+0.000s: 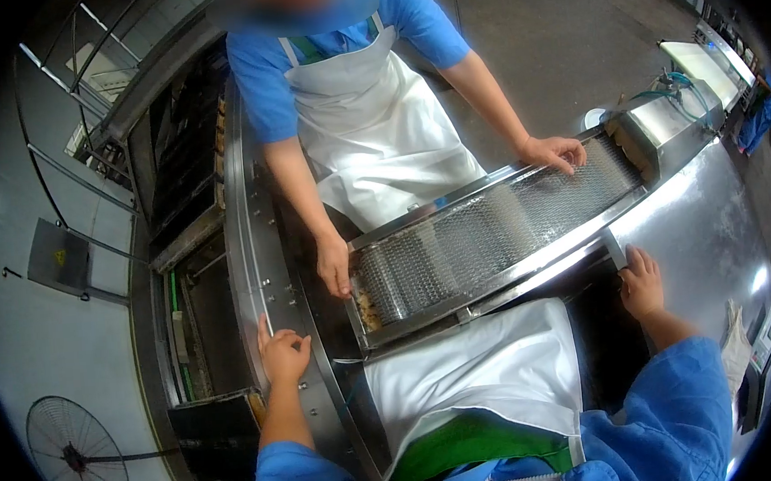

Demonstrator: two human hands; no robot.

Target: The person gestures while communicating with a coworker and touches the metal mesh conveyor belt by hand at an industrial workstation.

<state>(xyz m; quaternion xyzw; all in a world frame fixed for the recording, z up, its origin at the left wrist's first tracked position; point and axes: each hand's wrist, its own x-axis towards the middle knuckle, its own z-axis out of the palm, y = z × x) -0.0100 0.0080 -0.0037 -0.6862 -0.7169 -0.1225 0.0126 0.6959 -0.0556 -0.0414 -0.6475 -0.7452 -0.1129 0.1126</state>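
Note:
My left hand [284, 353] rests at the metal side rail [251, 241] of the machine on the left, fingers apart and nothing in them. At the corner of the steel table [697, 228], my right hand [641, 281] lies with its fingers stretched over the edge, holding nothing that I can see. Between me and a co-worker runs a mesh conveyor belt [484, 238] in a steel frame. Small brown pieces [366, 309] lie at its lower left end. One co-worker's hand [334, 266] is at that end; the other [554, 151] hovers over or touches the mesh.
A co-worker in a white apron [377, 125] stands across the conveyor. Dark trays or panels [186, 174] sit inside the machine at left. A wall fan [77, 459] is at lower left. A device with a display [766, 339] stands at the right.

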